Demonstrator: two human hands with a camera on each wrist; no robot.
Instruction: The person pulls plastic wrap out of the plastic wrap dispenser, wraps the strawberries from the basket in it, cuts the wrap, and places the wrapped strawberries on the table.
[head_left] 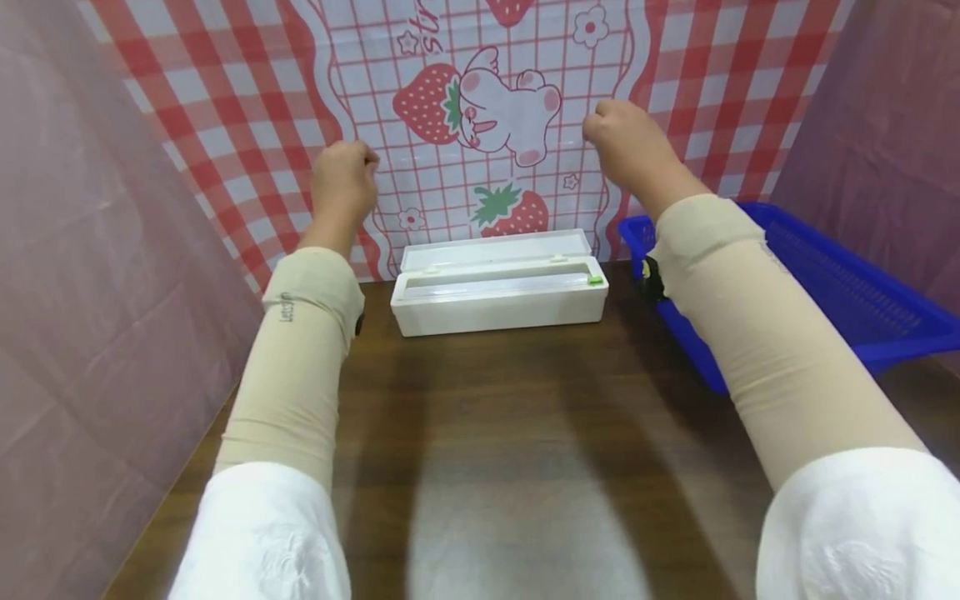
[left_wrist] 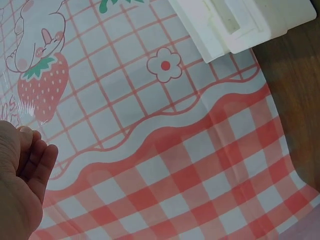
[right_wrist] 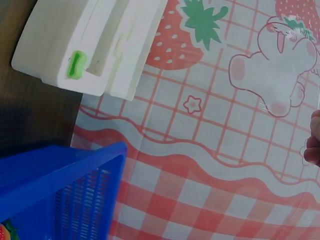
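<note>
Both hands are raised in front of the patterned cloth, above and behind a white cling film dispenser. The left hand is at the left, fingertips pinched together. The right hand is held a little higher at the right, its fingers curled in a pinch. Between them hangs clear cling film, showing only as faint glints near the fingers. The dispenser's lid is up at the back, and a green slider sits at the right end of its cutter rail.
A blue plastic basket stands right of the dispenser, partly behind the right forearm. Something red and green shows inside it. Red-checked cloth with strawberries hangs behind the wooden table. Pink cloth walls the left side.
</note>
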